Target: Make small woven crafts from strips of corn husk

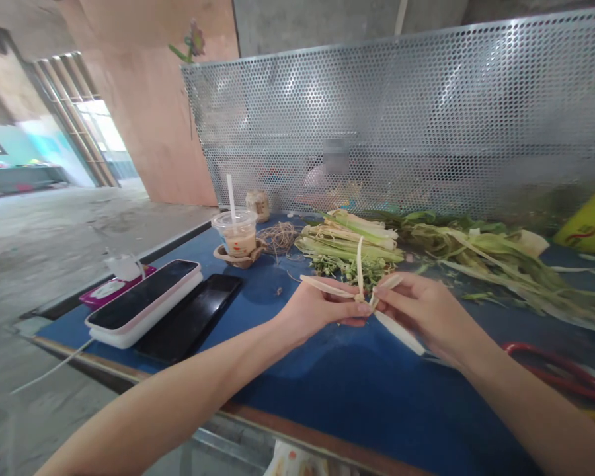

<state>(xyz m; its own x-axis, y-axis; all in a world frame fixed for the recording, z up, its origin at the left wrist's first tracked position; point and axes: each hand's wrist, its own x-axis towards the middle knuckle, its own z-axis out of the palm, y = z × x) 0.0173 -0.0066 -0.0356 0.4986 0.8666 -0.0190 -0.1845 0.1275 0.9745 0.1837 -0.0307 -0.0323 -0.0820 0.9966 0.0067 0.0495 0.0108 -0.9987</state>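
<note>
Between my two hands are pale strips of dried leaf [360, 264] that cross at a small knot-like centre. My left hand [334, 305] pinches them near that centre, with one strip pointing left and another standing up. On the other side, my right hand [409, 301] grips a strip between thumb and fingers, while a wider strip hangs down below it. Just behind the hands lies a bundle of pale green stalks [350, 241] with small green buds at its near end. Some of my fingertips are hidden behind the strips.
Loose leaves [490, 261] spread along the back right. Red-handled scissors [558, 370] lie by my right forearm. At left are a dark phone [193, 317], a white-cased device [146, 301], a purple box [112, 287] and a drink cup [238, 235]. A perforated metal panel [401, 119] stands behind.
</note>
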